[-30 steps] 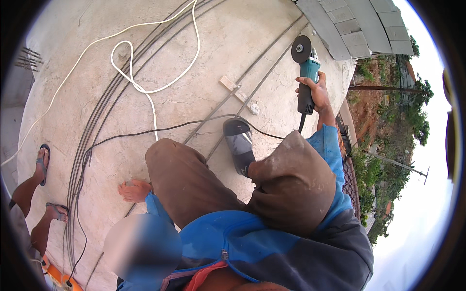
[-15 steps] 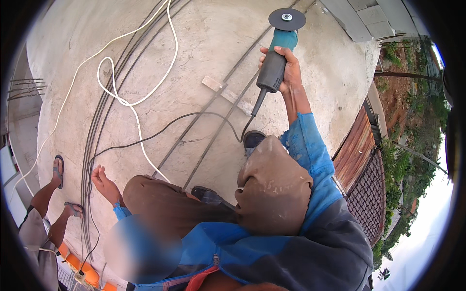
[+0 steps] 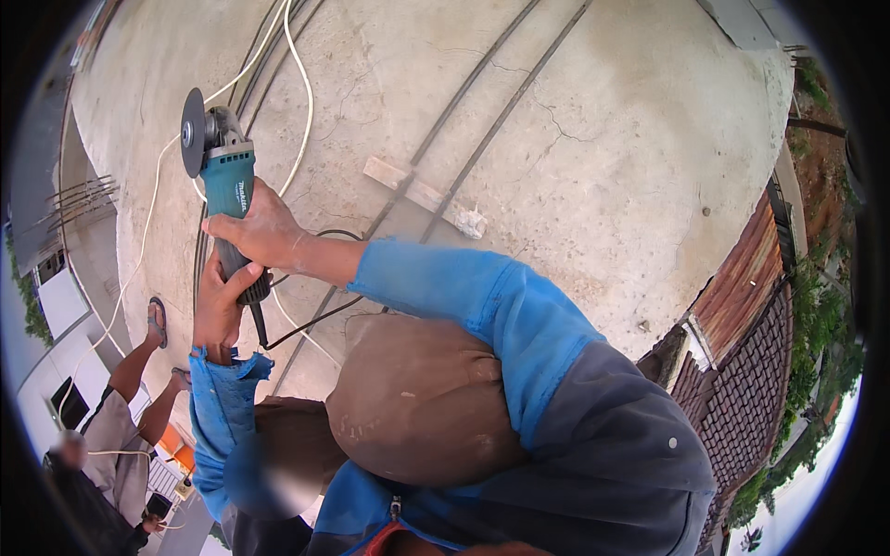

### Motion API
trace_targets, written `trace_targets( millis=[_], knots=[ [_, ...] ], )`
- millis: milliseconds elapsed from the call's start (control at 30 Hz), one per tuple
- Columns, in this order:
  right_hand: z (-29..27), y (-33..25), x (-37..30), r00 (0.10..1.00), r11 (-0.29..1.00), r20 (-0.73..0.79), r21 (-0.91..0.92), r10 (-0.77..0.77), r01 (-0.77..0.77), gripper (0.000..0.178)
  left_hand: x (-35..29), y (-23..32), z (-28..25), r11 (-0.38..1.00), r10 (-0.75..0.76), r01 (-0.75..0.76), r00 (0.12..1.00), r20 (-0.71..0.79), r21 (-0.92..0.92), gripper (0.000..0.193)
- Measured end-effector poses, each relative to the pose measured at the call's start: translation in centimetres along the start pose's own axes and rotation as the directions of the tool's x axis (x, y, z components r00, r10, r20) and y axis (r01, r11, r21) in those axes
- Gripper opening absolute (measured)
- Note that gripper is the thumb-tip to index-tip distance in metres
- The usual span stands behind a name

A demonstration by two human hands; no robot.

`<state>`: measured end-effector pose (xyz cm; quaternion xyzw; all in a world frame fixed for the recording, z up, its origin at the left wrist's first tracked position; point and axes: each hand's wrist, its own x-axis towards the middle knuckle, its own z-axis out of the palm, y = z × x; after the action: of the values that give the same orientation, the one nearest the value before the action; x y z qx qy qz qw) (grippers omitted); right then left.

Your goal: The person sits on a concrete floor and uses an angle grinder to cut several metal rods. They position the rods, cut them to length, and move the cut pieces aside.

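Observation:
A teal and black angle grinder (image 3: 230,183) is held in front of me on the left, its dark cutting disc (image 3: 194,132) facing left. My right hand (image 3: 262,228) wraps round the body just behind the teal part. Lower down, my left hand (image 3: 219,304) closes on the black rear handle, near where the black power cord (image 3: 260,330) leaves it. The disc touches nothing that I can see. Two thin steel bars (image 3: 475,76) lie to the right of the grinder, crossing a short wooden piece (image 3: 423,193) on the concrete.
A white cable (image 3: 303,88) and several dark rods (image 3: 264,85) lie on the concrete floor (image 3: 630,157) beyond the grinder. Another person in sandals (image 3: 158,324) stands at left beside an orange object (image 3: 176,447). Rusty roofing (image 3: 737,296) borders the slab at right.
My right hand has swung the grinder from upper right to the left, turning its disc leftward. My left hand, earlier empty with fingers apart, has taken hold of its rear. The view has shifted.

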<state>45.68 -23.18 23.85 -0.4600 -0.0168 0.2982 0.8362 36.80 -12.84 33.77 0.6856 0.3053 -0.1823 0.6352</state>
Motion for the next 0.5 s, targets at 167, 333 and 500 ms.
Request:
trace_targets(
  millis=[167,333,500],
  knots=[
    [0.3,-0.3,-1.8,0.978,0.985,0.198,-0.171,0.058,-0.024,0.084,-0.8,-3.6,-1.8,0.998,-0.017,0.018,1.000,0.020,-0.058,0.066],
    [-6.3,-3.4,-1.5,0.898,0.939,0.365,-0.319,0.246,-0.128,0.090,-0.9,-4.8,3.1,0.958,0.143,-0.184,0.972,-0.189,-0.221,0.060],
    [-25.2,-10.5,-2.5,0.767,0.749,-0.432,-0.656,-0.474,0.093,0.050,-4.2,-4.4,1.2,0.926,0.247,-0.310,0.928,-0.279,-0.214,0.067]
  ],
)
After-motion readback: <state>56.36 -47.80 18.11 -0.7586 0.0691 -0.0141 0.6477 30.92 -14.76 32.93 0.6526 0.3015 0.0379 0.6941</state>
